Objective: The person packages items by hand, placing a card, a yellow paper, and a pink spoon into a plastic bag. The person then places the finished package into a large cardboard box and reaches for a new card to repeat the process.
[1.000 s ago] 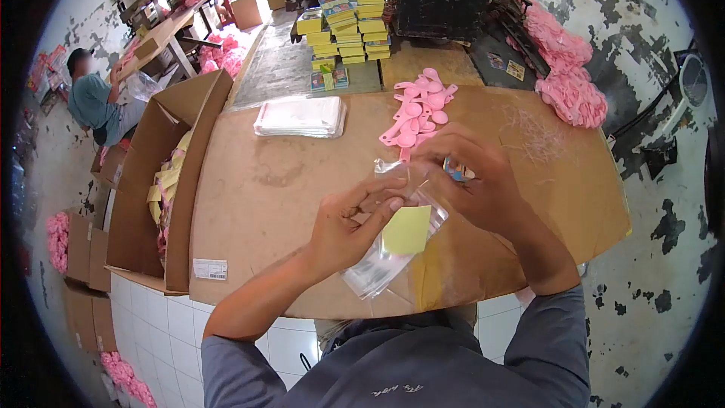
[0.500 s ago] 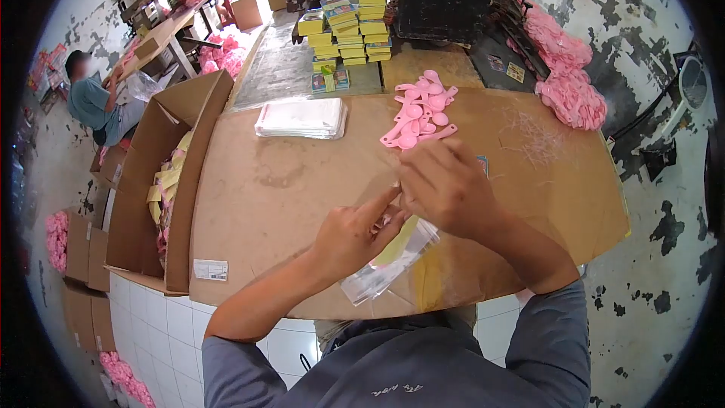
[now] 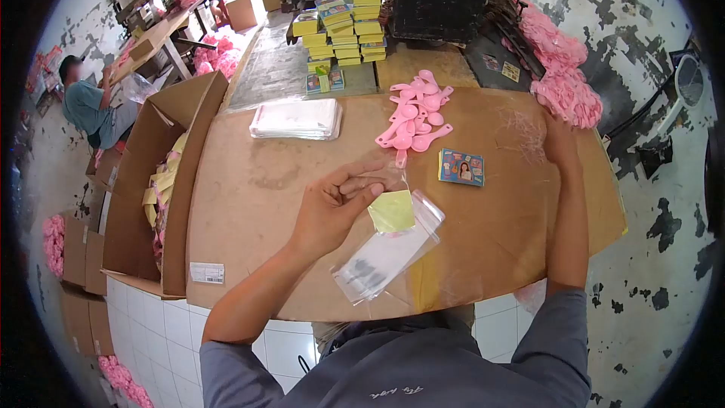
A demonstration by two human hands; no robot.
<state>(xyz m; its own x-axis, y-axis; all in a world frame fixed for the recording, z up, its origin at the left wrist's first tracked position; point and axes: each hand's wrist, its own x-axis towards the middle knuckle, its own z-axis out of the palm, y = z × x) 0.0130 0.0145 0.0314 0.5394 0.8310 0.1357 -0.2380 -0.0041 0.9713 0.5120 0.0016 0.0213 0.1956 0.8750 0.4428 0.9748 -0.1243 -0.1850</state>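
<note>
My left hand (image 3: 336, 208) pinches a small clear plastic bag with a pale yellow card (image 3: 393, 212) in it. Below that bag, more clear plastic bags (image 3: 370, 264) lie on the cardboard-covered table. At the table's right side, my right hand (image 3: 559, 142) reaches to a loose heap of thin clear strips (image 3: 521, 134); its fingers are blurred and partly hidden. Pink plastic spoons (image 3: 415, 113) are piled beyond my left hand. Between the hands sits a small stack of printed cards (image 3: 461, 167).
A pack of clear bags (image 3: 296, 119) lies at the back left. Stacked yellow-edged cards (image 3: 347, 30) stand behind. An open carton (image 3: 198, 181) flanks the table's left side. Pink bundles (image 3: 566, 91) hang at the right. A person (image 3: 94, 102) sits at far left.
My right hand has left my left hand and moved right to the strips. The card stack is now uncovered, and the left hand still holds the bag with the yellow card.
</note>
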